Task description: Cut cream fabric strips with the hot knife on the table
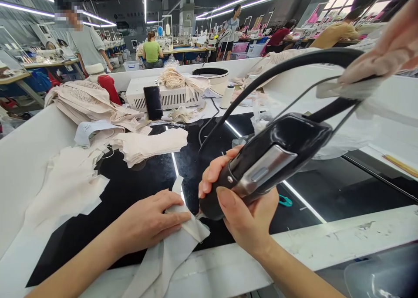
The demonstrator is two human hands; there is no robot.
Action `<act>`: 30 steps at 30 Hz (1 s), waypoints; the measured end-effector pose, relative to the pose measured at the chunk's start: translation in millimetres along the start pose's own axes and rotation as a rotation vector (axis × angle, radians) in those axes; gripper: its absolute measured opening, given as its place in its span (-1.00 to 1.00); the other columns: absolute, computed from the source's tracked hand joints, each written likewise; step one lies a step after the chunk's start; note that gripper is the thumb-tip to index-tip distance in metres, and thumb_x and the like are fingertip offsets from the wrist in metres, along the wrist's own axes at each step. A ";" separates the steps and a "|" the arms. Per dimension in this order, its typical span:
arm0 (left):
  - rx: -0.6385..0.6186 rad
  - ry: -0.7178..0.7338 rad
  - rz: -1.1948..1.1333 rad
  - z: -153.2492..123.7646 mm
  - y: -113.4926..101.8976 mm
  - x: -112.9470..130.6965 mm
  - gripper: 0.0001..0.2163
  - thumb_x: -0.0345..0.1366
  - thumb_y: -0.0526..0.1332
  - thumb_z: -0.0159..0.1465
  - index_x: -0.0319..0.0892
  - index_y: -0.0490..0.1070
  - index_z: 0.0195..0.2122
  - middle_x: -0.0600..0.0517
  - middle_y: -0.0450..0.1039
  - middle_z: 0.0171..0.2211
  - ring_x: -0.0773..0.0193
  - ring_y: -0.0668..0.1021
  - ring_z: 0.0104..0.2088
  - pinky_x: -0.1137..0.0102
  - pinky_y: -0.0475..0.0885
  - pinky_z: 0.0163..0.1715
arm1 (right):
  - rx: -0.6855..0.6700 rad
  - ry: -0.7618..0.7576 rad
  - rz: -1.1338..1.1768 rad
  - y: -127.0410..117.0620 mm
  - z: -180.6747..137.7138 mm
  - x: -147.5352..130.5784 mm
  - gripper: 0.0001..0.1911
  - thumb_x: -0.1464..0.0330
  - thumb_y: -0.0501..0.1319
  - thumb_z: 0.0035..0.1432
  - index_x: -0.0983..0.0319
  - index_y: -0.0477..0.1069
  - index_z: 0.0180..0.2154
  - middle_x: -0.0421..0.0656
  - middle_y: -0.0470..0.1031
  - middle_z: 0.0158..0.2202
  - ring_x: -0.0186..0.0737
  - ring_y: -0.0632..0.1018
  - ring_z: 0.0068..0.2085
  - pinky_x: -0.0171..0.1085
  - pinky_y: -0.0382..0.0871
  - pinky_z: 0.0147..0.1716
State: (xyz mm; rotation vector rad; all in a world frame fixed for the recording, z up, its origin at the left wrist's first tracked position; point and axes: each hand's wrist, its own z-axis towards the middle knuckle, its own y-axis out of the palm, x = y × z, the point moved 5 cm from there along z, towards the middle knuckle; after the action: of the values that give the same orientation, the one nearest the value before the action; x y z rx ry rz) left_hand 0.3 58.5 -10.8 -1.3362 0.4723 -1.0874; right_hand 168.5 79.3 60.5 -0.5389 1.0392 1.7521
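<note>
- The right hand (251,221) is closed firmly around the black corded handheld tool (267,158), above the front edge of the worktop (342,180).
- The left hand (146,221) lies with extended fingers upon the pale fabric strip (186,239), which crosses this front edge.
- The tool's tip is beside the left fingertips; I cannot tell if it touches the fabric.
- A smartphone (153,103) stands near the back edge.
</note>
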 end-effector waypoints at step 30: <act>0.077 -0.039 0.010 -0.8 -1.5 2.5 -0.69 -0.38 0.13 0.46 0.00 0.46 0.17 -0.13 0.37 0.09 0.06 0.48 0.14 -0.06 0.38 0.25 | 0.008 -0.006 -0.004 5.7 13.1 16.7 -0.62 0.28 0.44 0.18 0.10 0.31 -0.08 -0.29 0.47 -0.33 -0.32 0.50 -0.48 -0.29 0.48 -0.53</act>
State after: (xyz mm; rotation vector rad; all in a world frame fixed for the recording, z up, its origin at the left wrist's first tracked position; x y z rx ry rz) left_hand 0.3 56.1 -8.8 -1.2837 0.4048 -1.0593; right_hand 157.8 98.2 57.4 -0.5298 1.0400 1.7439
